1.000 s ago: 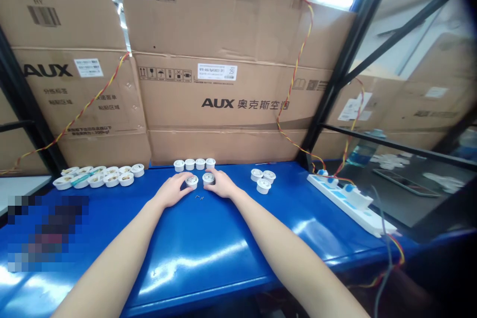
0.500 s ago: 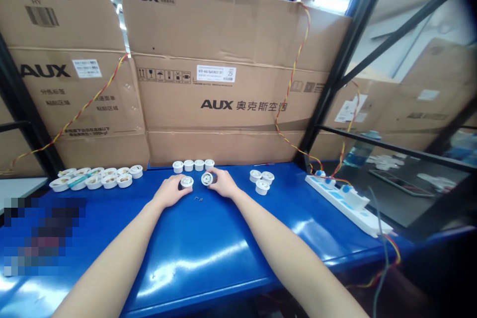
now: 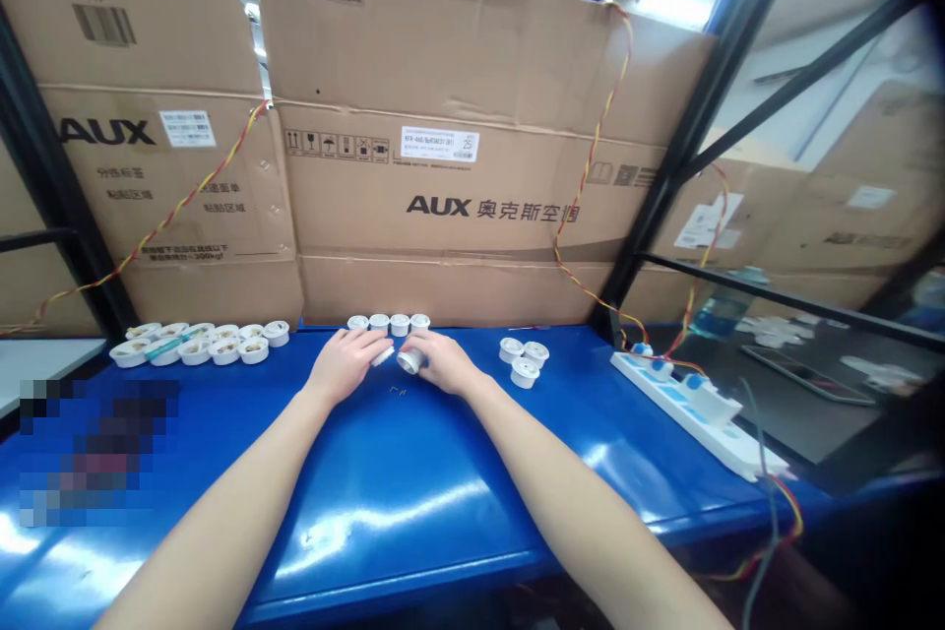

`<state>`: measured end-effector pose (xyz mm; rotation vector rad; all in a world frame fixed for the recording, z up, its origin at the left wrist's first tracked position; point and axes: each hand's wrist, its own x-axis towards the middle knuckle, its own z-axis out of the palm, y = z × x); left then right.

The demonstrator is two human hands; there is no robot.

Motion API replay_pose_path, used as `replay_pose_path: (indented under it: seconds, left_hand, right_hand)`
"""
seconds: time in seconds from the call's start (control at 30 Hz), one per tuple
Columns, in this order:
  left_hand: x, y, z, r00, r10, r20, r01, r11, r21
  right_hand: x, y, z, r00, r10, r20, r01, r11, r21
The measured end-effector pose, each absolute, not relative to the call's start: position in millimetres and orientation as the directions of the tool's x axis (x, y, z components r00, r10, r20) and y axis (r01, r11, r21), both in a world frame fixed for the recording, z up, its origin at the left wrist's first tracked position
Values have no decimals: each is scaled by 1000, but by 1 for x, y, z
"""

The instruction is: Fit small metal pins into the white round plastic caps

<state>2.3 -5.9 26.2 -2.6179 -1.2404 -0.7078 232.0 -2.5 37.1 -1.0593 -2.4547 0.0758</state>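
Note:
My left hand (image 3: 346, 361) is closed on a small round white part (image 3: 382, 355), which is tilted with its edge toward my other hand. In my right hand (image 3: 438, 361) is a round white cup-like piece (image 3: 409, 361), also tipped, its opening partly hidden by my fingers. The two pieces are close together but apart, over the blue table (image 3: 384, 492). Just below them lie a few tiny metal bits (image 3: 399, 391), too small to name. Behind my hands stands a row of several white round parts (image 3: 400, 325).
Several white cups with brownish contents (image 3: 195, 351) stand at the left. Three white round parts (image 3: 524, 373) sit at the right. A white power strip (image 3: 686, 413) runs along the right edge. Cardboard (image 3: 458, 285) walls the back, with a twisted red-yellow wire (image 3: 591, 157) hanging down.
Both white pieces have tilted in my hands. My left hand has turned over so its back shows more, and its piece has moved nearer the right one. The view has shifted slightly.

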Motion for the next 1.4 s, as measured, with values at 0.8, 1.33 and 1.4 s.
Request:
replay_pose_path:
  seconds: [0.8,1.33,1.4]
  left_hand:
    - [-22,4,12,-47,951,307,954,-48,297]
    - [-14,1,13,72,945,318,860,-220,460]
    - [-10,0,14,141,926,351,841,-299,452]
  right_hand:
    - [257,25,16,-48,989,138,909,100,-405]
    - [243,18,18,-303,930,211,839,365,-403]
    - [243,15,23,-253,949,187,883,305,-356]
